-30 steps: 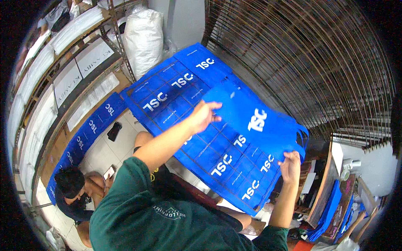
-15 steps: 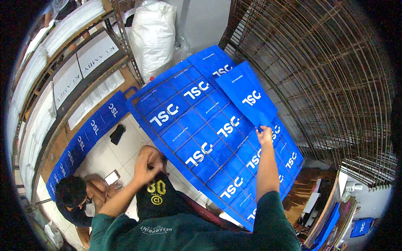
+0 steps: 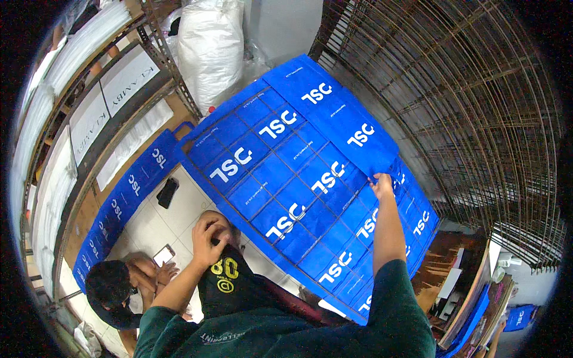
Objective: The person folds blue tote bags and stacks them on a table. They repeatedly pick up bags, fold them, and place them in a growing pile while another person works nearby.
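Note:
A blue fabric panel [image 3: 352, 116] with white print lies on the far right part of a wire drying rack [image 3: 289, 184]. At the panel's near corner my right hand [image 3: 382, 186] is closed, thumb and fingers pinching the edge. More blue printed panels show under and between the rack's thin wires. My left hand [image 3: 209, 240] is held up left of the rack, off the panels, its fingers curled in toward the thumb. Nothing shows in it. It hangs in view over a person in a black shirt [image 3: 230, 280] with yellow print, partly covering that person.
Raised wire racks [image 3: 459, 101] stand densely stacked at the right. On the left are shelves [image 3: 89, 113] with white stacks, and a row of blue panels [image 3: 122, 203]. A person [image 3: 110, 292] sits at the lower left with a phone [image 3: 164, 255]. A white sack [image 3: 212, 53] stands behind.
The panel under my right hand, tilted and askew before, now lies lower and lines up with the blue piece beyond it. My left hand has shifted slightly downward.

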Demonstrator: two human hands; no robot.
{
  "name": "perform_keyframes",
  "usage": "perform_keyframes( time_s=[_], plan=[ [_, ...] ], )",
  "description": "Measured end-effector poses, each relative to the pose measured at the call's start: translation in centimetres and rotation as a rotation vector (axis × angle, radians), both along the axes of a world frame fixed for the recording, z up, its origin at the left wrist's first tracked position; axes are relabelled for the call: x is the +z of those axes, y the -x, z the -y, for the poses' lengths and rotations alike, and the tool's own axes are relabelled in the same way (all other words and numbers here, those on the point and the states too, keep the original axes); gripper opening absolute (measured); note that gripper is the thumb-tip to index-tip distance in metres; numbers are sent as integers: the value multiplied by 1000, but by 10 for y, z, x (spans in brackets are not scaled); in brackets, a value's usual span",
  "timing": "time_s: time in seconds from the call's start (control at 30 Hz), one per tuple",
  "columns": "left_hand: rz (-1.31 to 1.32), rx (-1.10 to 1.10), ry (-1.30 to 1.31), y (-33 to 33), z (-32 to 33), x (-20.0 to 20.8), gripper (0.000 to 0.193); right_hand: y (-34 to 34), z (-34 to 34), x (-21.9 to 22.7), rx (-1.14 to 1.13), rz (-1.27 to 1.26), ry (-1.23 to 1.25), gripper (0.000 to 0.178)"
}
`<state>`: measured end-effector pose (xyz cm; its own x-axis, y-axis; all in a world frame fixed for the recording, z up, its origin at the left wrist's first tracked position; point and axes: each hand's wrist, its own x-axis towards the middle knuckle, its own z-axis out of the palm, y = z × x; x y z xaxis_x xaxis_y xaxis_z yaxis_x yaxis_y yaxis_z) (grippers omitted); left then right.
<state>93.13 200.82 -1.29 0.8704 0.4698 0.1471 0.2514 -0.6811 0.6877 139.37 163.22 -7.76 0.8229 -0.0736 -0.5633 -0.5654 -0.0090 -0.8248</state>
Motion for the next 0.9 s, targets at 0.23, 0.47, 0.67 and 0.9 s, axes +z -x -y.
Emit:
perform_keyframes(
  time_s=[0.23, 0.47, 0.67, 0.9],
  plan=[
    [-22, 4, -25, -1, 0, -1, 29, 12, -3, -4, -240, 47, 48, 42],
    [-38, -15, -21, 0, -1, 0, 29, 20, -13, 22, -504, 141, 183, 48],
    [30, 52, -8, -3, 3, 0, 25, 9, -5, -10, -544, 477, 258, 40],
    [31, 39, -14, -3, 2, -2, 23, 0, 7, -20, -498, 337, 261, 42]
  ],
)
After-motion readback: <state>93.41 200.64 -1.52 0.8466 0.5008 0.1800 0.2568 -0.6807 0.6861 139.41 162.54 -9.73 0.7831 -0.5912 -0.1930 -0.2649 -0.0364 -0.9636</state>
